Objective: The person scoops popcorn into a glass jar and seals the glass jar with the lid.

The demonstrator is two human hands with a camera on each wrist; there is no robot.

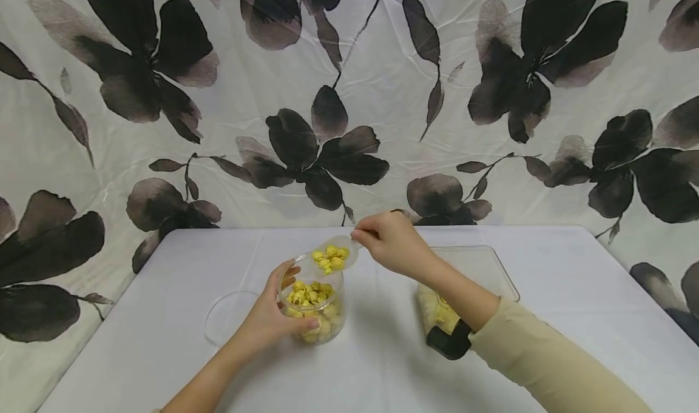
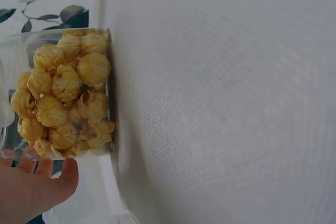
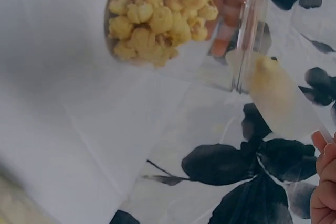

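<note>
A clear round jar (image 1: 340, 319) partly filled with yellow popcorn (image 1: 310, 295) stands on the white table. My left hand (image 1: 277, 313) grips it from the left side, thumb in front and fingers around the back. In the left wrist view the popcorn (image 2: 65, 90) shows through the jar wall. My right hand (image 1: 395, 243) pinches the handle of a translucent scoop (image 3: 286, 108) above the table. The scoop's bowl carries several popcorn pieces (image 1: 330, 258) and is tilted at the jar's mouth, its tip over the rim.
A clear round lid (image 1: 229, 310) lies left of the jar. At the right sits a clear rectangular container (image 1: 475, 260) with popcorn and a dark patch at its near corner, partly hidden by my right forearm. A flowered cloth (image 1: 349, 97) hangs behind the table (image 1: 382, 364).
</note>
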